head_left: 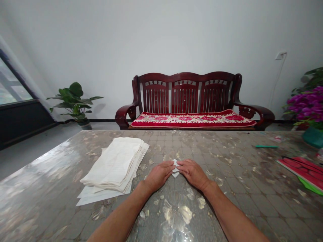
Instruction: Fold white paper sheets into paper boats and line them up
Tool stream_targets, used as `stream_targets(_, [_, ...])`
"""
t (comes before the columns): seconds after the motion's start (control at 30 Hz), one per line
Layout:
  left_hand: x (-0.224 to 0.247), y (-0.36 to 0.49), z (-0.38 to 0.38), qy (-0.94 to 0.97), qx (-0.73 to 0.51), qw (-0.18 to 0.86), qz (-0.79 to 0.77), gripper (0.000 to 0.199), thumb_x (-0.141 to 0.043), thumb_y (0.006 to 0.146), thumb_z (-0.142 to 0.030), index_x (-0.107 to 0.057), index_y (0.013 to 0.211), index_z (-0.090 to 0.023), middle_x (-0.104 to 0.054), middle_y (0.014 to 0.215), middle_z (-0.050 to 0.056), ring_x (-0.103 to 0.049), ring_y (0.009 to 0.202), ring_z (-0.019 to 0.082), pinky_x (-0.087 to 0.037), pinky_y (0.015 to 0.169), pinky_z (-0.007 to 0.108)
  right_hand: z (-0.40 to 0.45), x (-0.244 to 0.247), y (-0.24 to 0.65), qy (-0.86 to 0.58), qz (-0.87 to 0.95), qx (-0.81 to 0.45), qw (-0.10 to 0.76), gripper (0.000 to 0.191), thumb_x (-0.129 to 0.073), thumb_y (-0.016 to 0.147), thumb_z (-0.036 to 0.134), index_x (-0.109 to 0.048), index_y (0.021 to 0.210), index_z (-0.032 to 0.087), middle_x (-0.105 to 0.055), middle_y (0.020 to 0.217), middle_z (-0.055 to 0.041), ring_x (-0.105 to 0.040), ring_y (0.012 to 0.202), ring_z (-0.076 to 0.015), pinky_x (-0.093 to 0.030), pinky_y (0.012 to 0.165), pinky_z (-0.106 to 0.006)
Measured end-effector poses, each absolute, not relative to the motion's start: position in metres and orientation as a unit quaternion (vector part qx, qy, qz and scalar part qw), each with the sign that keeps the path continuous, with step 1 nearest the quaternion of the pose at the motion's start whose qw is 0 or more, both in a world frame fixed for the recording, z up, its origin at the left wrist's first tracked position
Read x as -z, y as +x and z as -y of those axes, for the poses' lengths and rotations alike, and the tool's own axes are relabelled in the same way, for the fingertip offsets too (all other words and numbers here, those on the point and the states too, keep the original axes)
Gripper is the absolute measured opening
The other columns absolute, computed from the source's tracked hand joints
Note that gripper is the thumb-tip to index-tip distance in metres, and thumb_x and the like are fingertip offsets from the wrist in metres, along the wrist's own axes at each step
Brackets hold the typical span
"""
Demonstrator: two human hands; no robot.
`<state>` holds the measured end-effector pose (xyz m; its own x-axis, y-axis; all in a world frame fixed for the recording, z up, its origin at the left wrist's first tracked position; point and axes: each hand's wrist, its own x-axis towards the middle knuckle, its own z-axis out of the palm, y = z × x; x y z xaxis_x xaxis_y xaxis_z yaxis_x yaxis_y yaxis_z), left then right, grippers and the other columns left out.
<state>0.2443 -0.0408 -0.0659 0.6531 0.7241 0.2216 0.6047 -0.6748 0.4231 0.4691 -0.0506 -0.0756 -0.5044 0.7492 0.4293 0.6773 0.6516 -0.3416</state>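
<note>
the small folded white paper (175,174) lies on the patterned tabletop (156,220) between the left hand (160,174) and the right hand (192,172), about equally near both; its visible part runs lengthwise away from the person. fingers of both hands stretch onto its side edges; whether they pinch cannot be told. the paper stack (117,161) sits left, the green pen (266,146) far right, neither in the way.

From the wearer's head at the bench's (227,161) near side, the one view faces forward and down, left hand (161,174) and right hand (193,173) fairly close, sofa (184,97) and wall (106,43) far.
</note>
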Motion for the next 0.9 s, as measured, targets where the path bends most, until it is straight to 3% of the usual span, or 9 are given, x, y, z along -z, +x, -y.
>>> stream_targets(0.3, [0.064,0.247,0.04,0.898,-0.217,0.138,-0.356,0.041,-0.054,0.093,-0.019,-0.056,0.133,-0.028,-0.062,0.134,0.004,-0.055,0.127,0.017,-0.038,0.112,0.034,0.049,0.076,0.463,-0.405,0.866,-0.071,0.285,0.022,-0.055,0.094,0.022,-0.075,0.1,0.028,-0.071,0.11,-0.0039,-0.058,0.107,-0.0185,-0.044,0.096,-0.035])
stream_targets(0.57, [0.064,0.251,0.04,0.89,-0.206,0.095,-0.394,0.02,-0.06,0.092,-0.03,-0.073,0.106,-0.024,-0.073,0.105,0.006,-0.063,0.102,0.021,-0.045,0.096,0.034,0.055,0.065,0.461,-0.445,0.855,-0.06,0.261,0.019,-0.057,0.094,0.025,-0.076,0.094,0.026,-0.062,0.087,-0.0044,-0.051,0.09,-0.0189,-0.043,0.079,-0.03])
stream_targets(0.9, [0.061,0.245,0.032,0.828,-0.262,0.195,-0.457,0.012,-0.061,0.087,-0.022,-0.073,0.083,-0.022,-0.069,0.086,0.002,-0.061,0.09,0.017,-0.044,0.084,0.026,0.053,0.063,0.454,-0.527,0.808,-0.083,0.249,0.02,-0.052,0.096,0.024,-0.069,0.086,0.022,-0.061,0.086,-0.0037,-0.055,0.087,-0.0184,-0.041,0.077,-0.028])
